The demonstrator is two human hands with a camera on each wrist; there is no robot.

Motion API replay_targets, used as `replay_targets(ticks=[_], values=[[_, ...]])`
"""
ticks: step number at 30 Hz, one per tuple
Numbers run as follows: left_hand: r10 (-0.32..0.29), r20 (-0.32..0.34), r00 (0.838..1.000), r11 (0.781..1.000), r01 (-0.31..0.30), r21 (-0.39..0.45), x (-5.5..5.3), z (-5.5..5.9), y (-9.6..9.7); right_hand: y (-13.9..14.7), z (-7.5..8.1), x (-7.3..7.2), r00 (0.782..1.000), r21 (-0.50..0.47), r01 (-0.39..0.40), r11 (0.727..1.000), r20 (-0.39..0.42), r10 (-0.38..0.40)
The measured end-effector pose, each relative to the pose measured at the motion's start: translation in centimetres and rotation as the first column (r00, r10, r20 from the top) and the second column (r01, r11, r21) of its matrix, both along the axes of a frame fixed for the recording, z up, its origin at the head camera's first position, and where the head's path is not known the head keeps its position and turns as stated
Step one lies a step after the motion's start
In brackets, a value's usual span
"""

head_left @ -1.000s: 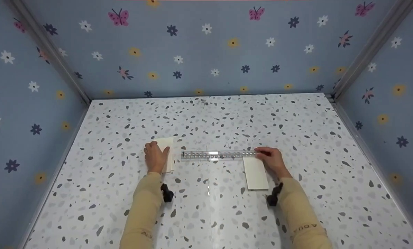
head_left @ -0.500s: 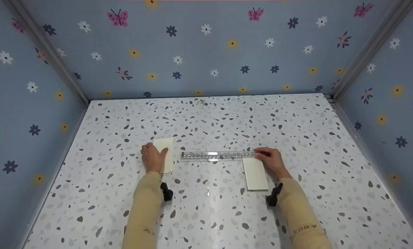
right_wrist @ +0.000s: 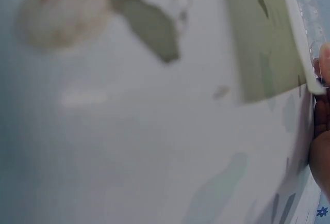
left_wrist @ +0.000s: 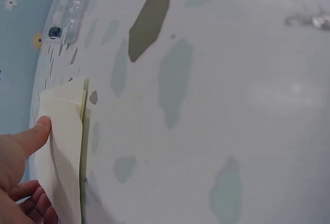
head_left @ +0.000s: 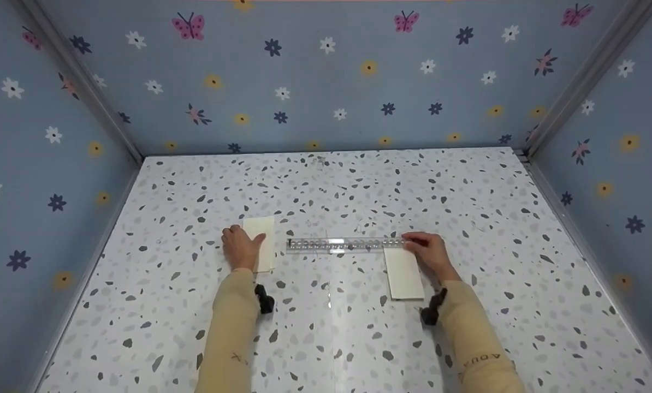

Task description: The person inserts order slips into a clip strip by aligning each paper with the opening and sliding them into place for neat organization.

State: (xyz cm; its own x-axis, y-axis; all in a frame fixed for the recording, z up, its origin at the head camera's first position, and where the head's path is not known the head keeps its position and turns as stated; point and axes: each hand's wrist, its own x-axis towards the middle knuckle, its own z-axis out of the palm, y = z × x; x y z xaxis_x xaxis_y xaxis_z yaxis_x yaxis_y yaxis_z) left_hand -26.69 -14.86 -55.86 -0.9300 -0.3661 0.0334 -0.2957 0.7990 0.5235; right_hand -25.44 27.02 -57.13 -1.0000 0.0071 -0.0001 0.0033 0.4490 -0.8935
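My left hand (head_left: 239, 248) holds a folded cream paper (head_left: 265, 245) on the left of the table. In the left wrist view the thumb (left_wrist: 38, 133) lies on the paper's top face while the other fingers bend at its near edge. With thumb and fingers, my right hand (head_left: 431, 254) pinches the right end of a long clear plastic strip (head_left: 337, 245) that has a row of round bumps. A second cream paper (head_left: 404, 275) extends toward me from under that end. Edge-on in the right wrist view, this paper (right_wrist: 295, 22) shows beside a broad shadow.
The speckled white table (head_left: 326, 191) meets a blue flowered wall (head_left: 326, 76) at the back, with more walls at both sides. Black wrist cameras are strapped at both sleeves, one by the left wrist (head_left: 264, 299) and one by the right wrist (head_left: 433, 308).
My left fingers have shifted slightly left, uncovering more of the folded paper. The right hand, the clear strip and the paper under it stay in place.
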Motion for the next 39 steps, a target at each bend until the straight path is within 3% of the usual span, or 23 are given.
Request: replay_targets(ticks=[5, 7, 11, 14, 20, 24, 31, 35, 39], values=[[0.009, 0.000, 1.000, 1.000, -0.009, 0.002, -0.1, 0.0, 0.0, 0.0, 0.0, -0.1, 1.000, 0.004, -0.009, 1.000, -0.015, 0.009], [0.016, -0.004, 1.000, 1.000, -0.016, 0.016, -0.1, 0.1, 0.1, -0.3, 0.9, 0.3, 1.000, -0.002, -0.012, 1.000, -0.025, 0.012], [0.028, -0.018, 0.999, 0.999, -0.027, 0.041, -0.2, 0.1, 0.2, -0.3, 1.0, 0.4, 1.000, 0.002, -0.004, 1.000, -0.015, 0.004], [0.032, -0.022, 0.999, 0.998, -0.031, 0.051, -0.3, 0.1, 0.2, 0.0, 0.2, -0.1, 1.000, 0.025, 0.012, 1.000, 0.007, -0.012], [0.031, -0.046, 0.998, 0.995, -0.026, 0.093, -0.4, 0.1, 0.1, -0.1, -0.1, -0.3, 1.000, 0.037, 0.022, 0.999, 0.015, -0.023], [0.041, -0.072, 0.997, 0.989, -0.030, 0.146, -0.4, 0.2, 0.1, 0.0, -0.2, -0.3, 1.000, 0.039, 0.010, 0.999, 0.001, -0.010], [0.101, -0.063, 0.993, 0.982, -0.089, 0.166, -0.4, 0.3, 0.2, 0.1, -0.2, -0.2, 1.000, 0.036, -0.003, 0.999, -0.012, 0.003], [0.102, -0.061, 0.993, 0.972, -0.086, 0.220, -0.5, 0.3, 0.2, 0.1, -0.2, -0.1, 1.000, 0.044, -0.006, 0.999, -0.027, 0.008], [0.100, -0.075, 0.992, 0.965, -0.079, 0.250, -0.5, 0.2, 0.2, 0.2, -0.3, 0.0, 0.996, -0.015, -0.027, 1.000, -0.086, 0.026]])
